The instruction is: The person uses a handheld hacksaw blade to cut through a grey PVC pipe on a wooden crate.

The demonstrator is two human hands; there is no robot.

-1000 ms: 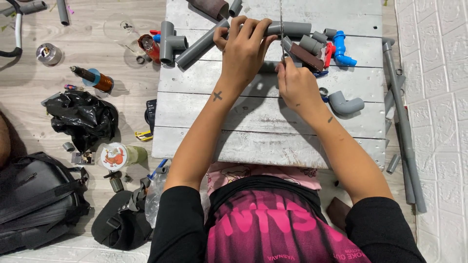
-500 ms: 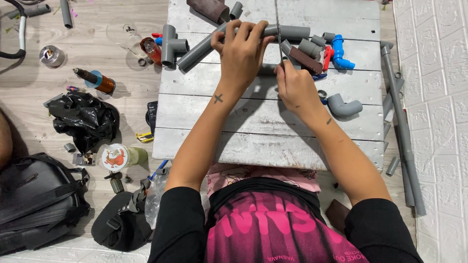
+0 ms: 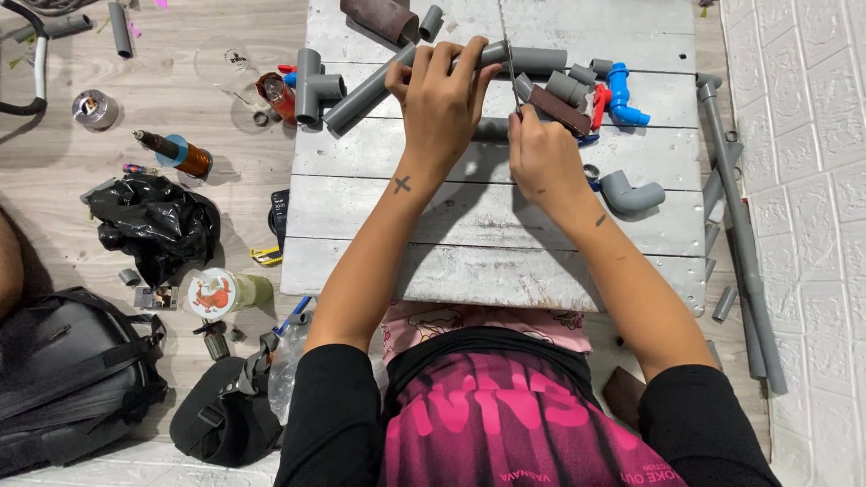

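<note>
A long grey pipe lies slantwise across the far part of a white plank board. My left hand is clamped over its middle and presses it down on the board. My right hand sits just right of the left one, fingers closed on a thin metal saw blade. The blade runs away from me across the pipe, beside my left fingers. The pipe's right end sticks out past the blade.
On the board are a grey elbow, a blue valve, a grey tee and a brown roll. Long grey pipes lie along the right wall. On the floor to the left are a black plastic bag, a black backpack and a glue tin.
My right hand has shifted slightly toward me along the blade. My left hand keeps its hold on the pipe. The view has drifted a little.
</note>
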